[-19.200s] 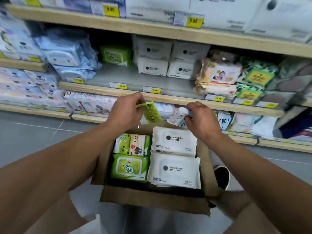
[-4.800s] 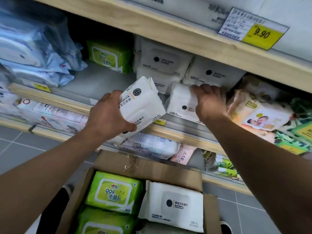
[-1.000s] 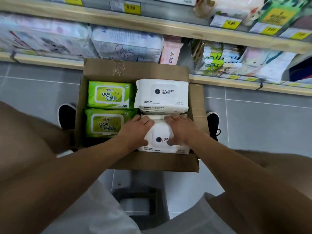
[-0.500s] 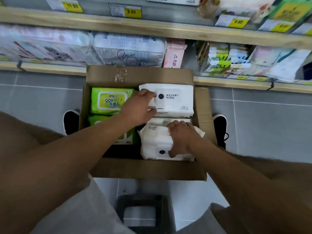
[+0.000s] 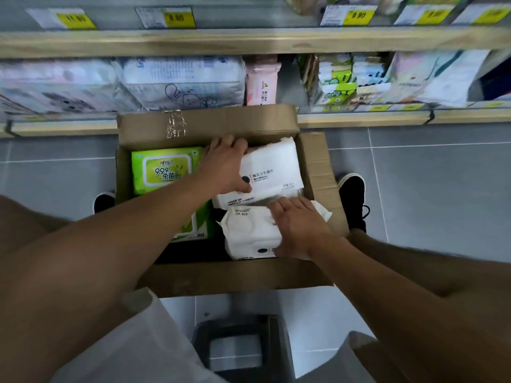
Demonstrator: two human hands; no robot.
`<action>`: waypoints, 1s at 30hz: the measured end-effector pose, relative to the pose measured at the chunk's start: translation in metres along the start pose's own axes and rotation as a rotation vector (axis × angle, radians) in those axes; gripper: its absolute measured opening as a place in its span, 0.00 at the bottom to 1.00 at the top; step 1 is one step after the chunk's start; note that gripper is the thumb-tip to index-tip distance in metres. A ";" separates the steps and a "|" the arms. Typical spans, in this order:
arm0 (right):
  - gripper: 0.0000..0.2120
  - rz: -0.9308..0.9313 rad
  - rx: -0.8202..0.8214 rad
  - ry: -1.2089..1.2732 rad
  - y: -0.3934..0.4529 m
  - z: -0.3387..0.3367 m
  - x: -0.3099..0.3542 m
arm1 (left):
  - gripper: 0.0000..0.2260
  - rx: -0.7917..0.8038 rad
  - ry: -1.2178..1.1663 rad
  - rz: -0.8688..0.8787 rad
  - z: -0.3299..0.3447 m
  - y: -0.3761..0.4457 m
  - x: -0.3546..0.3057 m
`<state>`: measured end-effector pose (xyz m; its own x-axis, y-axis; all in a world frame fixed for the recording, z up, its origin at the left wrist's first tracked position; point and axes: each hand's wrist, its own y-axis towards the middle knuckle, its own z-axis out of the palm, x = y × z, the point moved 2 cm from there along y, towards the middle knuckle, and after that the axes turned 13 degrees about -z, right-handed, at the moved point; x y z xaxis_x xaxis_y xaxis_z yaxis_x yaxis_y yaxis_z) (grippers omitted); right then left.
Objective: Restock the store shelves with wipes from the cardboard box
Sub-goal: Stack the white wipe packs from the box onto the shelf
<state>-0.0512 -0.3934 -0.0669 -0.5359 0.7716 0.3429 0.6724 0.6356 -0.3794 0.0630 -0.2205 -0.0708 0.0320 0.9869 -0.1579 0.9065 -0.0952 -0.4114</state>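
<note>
- Nearest me, below the box, a dark stool [image 5: 240,346] stands on the pale floor; my knees flank it.
- The box [image 5: 235,277] sits open in front of me, its near flap folded out toward me, its far flap [image 5: 207,124] standing up against the shelf edge, its right flap [image 5: 318,172] leaning outward.
- My right hand [image 5: 301,230] lies on the near white pack [image 5: 249,233] in the box's right half, fingers together and curled over its far edge; the thumb is hidden, so I cannot tell how firm the grip is.
- My left hand [image 5: 226,164] clasps the far white pack [image 5: 273,167], fingers wrapped over its far left corner, thumb pressed on its label face. This pack tilts, its far end raised above the box rim.
- Under it lies another white pack [image 5: 235,201], only its near edge showing.
- The box's left half holds two green packs: one [image 5: 163,170] flat and label-up, the nearer one [image 5: 199,225] mostly under my left forearm.
- A dark gap runs along the box's near wall.
- My shoes show on either side of the box, the right shoe [image 5: 352,200] just beside the right flap.
- Grey tile floor [image 5: 428,189] lies open to the right.
- Beyond, the bottom shelf [image 5: 359,117] is packed with wipes, a pink pack [image 5: 262,84] upright just behind the far flap.
- Above, a wooden shelf edge [image 5: 249,41] carries yellow price tags [image 5: 177,17].
</note>
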 end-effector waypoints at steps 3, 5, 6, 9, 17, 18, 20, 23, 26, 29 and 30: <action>0.47 -0.004 -0.026 -0.005 -0.003 0.004 -0.001 | 0.33 0.098 -0.115 0.033 0.004 -0.008 -0.003; 0.47 -0.005 -0.045 -0.011 -0.005 0.005 0.000 | 0.39 0.133 -0.084 0.013 0.009 -0.013 -0.004; 0.46 -0.008 -0.051 -0.017 -0.005 0.005 0.000 | 0.43 0.139 -0.061 -0.010 0.013 -0.014 -0.004; 0.45 -0.006 -0.063 -0.034 -0.005 0.006 0.001 | 0.52 0.135 -0.005 -0.058 0.018 -0.015 -0.005; 0.45 0.068 -0.113 -0.041 -0.011 -0.001 0.005 | 0.46 -0.044 -0.079 -0.069 -0.026 -0.023 0.017; 0.45 0.090 -0.129 -0.035 -0.012 -0.004 0.006 | 0.45 -0.074 -0.107 -0.079 -0.036 -0.026 0.024; 0.44 0.139 -0.168 -0.023 -0.013 -0.011 0.007 | 0.43 -0.130 -0.178 -0.110 -0.056 -0.032 0.041; 0.44 0.213 -0.231 0.012 -0.011 -0.026 0.012 | 0.42 -0.228 -0.247 -0.171 -0.085 -0.044 0.064; 0.44 0.278 -0.295 0.029 -0.002 -0.047 0.019 | 0.44 -0.298 -0.307 -0.236 -0.109 -0.056 0.086; 0.43 0.322 -0.377 0.009 0.010 -0.075 0.023 | 0.44 -0.356 -0.358 -0.286 -0.132 -0.066 0.102; 0.43 0.331 -0.404 0.002 0.014 -0.085 0.024 | 0.44 -0.382 -0.392 -0.295 -0.139 -0.069 0.108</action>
<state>-0.0106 -0.3683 0.0092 -0.2601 0.9293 0.2623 0.9494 0.2957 -0.1059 0.0629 -0.0893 0.0656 -0.3344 0.8364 -0.4344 0.9424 0.2993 -0.1492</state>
